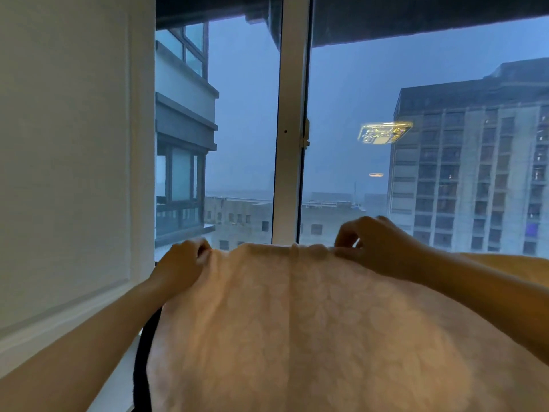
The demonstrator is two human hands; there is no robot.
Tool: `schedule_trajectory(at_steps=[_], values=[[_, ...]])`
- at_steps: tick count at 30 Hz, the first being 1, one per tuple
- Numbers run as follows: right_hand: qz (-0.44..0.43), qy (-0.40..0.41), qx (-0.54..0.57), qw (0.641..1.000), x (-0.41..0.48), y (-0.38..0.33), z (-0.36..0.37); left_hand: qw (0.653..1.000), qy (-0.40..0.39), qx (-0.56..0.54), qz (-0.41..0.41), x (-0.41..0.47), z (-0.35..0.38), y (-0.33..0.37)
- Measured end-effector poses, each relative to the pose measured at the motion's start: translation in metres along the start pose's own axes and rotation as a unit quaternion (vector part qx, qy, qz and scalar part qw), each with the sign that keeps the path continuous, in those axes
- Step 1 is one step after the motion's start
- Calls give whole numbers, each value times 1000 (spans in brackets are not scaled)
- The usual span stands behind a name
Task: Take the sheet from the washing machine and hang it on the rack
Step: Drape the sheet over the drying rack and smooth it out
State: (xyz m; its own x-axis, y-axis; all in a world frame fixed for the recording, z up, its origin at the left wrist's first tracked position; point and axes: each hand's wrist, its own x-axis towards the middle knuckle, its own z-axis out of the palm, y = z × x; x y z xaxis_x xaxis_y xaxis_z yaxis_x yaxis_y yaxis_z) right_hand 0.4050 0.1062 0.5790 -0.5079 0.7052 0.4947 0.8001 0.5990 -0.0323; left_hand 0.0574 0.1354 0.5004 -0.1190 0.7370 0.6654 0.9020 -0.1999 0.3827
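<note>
Sheet [312,322]: pale fabric with a faint leaf or floral weave, spread wide across the lower half of the view; its top edge runs level between the two hands in front of the window, and the cloth falls from that edge toward the camera.
Support: the rack itself is hidden; whether the top edge lies over a bar or is only held up cannot be told.
Left hand [184,263]: curled closed at the sheet's upper left corner, fingers folded over the bunched edge.
Right hand [377,245]: thumb and fingertips pinching the top edge right of centre, small gathers of cloth just beside the pinch.
Dark strip [145,361]: black band hanging along the sheet's left side, touching or just behind it; what it is cannot be told.
Second fabric [511,269]: yellowish cloth past the right forearm, near the sheet's right side.
Window frame [292,123]: white upright post directly behind the sheet's middle, glass on both sides, apartment blocks beyond.
Wall panel [65,159]: white, at left, close to the left forearm.
Stage, judged: spreading or levelling the top edge.
Risk, judged: damp cloth is heavy; releasing either corner before it rests evenly could let it slide off to one side.
Risk, judged: gathers left at centre would dry creased.
</note>
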Motion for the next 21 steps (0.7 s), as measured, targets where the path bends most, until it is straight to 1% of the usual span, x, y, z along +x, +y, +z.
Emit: schedule_trajectory(at_steps=[2, 3, 6, 8, 9, 12, 14, 18, 21], values=[[0, 12, 9, 1000, -1, -4, -1, 998, -64, -2, 2, -1, 3, 5], [3, 22, 9, 1000, -1, -5, 0, 996, -83, -18, 14, -1, 4, 10], [12, 41, -3, 999, 2, -5, 5, 984, -99, -133, 65, 2, 7, 43], [15, 52, -10, 998, 3, -4, 7, 971, -115, -196, 73, 6, 7, 69], [16, 57, -10, 998, 3, -4, 7, 967, -127, -208, 75, 7, 7, 79], [19, 52, -5, 998, -3, 0, 3, 968, -135, -199, 70, 6, 11, 91], [22, 47, -10, 999, -8, 4, 1, 971, -125, -191, 73, 4, 12, 85], [25, 63, -4, 998, -8, 4, 2, 965, -146, -203, 78, -3, 6, 65], [26, 74, -15, 997, 0, -3, 6, 972, -108, -199, 65, -2, -5, 56]])
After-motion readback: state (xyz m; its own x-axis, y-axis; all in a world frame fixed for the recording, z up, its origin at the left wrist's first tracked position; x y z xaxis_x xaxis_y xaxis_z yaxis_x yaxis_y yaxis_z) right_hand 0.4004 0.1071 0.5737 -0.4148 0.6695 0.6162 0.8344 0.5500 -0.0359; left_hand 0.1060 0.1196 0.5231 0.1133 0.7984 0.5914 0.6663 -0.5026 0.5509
